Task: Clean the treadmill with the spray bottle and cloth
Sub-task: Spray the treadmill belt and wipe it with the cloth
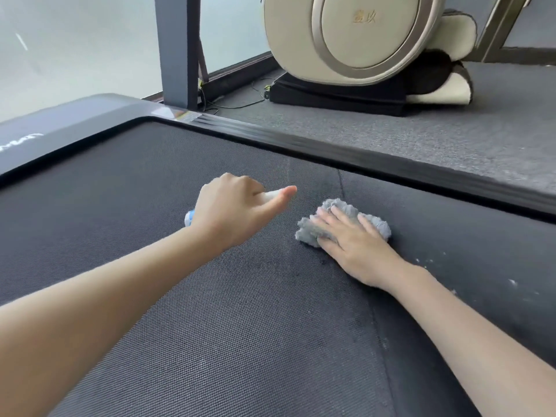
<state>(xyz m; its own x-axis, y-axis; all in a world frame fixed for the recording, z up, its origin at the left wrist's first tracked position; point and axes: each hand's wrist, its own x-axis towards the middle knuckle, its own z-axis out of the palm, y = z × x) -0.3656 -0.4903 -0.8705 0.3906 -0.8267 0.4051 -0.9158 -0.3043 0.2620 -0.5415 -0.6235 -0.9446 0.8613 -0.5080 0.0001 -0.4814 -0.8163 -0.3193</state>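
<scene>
The treadmill's dark woven belt [150,191] fills most of the view. My left hand [231,209] grips a small white spray bottle [272,195] with a blue base; most of the bottle is hidden inside the hand, and my thumb lies along its top. Just to the right, a crumpled grey fluffy cloth [346,210] lies on the belt. My right hand [352,239] presses flat on the cloth with straight fingers. A darker damp-looking patch of belt runs around the cloth and back toward me.
The treadmill's black side rail [361,158] runs diagonally past the cloth, with grey carpet [451,127] beyond. A grey upright post [176,52] rises at the back. A beige massage chair [370,40] stands on the carpet. White specks [511,281] dot the belt's right side.
</scene>
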